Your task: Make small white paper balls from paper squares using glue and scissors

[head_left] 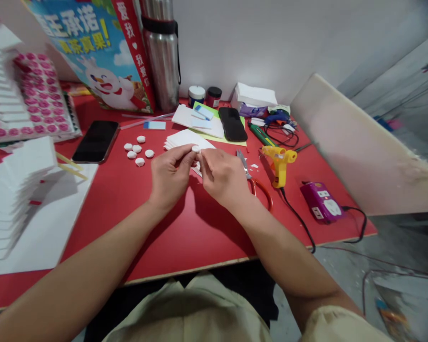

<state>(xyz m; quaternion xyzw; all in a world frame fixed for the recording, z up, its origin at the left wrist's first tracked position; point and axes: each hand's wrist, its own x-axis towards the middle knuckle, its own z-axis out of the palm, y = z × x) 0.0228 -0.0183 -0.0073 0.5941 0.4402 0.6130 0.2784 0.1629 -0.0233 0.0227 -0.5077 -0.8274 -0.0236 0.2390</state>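
Disc (196,148) sits between the fingertips of the left hand (169,175) and right hand (224,175), pinched by both, above white cards (185,137). Six loose pieces (137,148) lie left of the left hand.

Red tabletop (157,251) before a pale wall (292,47), whitish panel (360,147) at right, grey floor (342,275) below.

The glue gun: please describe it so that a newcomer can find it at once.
On the red table, look right from the person's right hand, past the orange-handled scissors. The glue gun is there, trailing a black cord. Its yellow body sets it apart from those scissors and the purple socket box.
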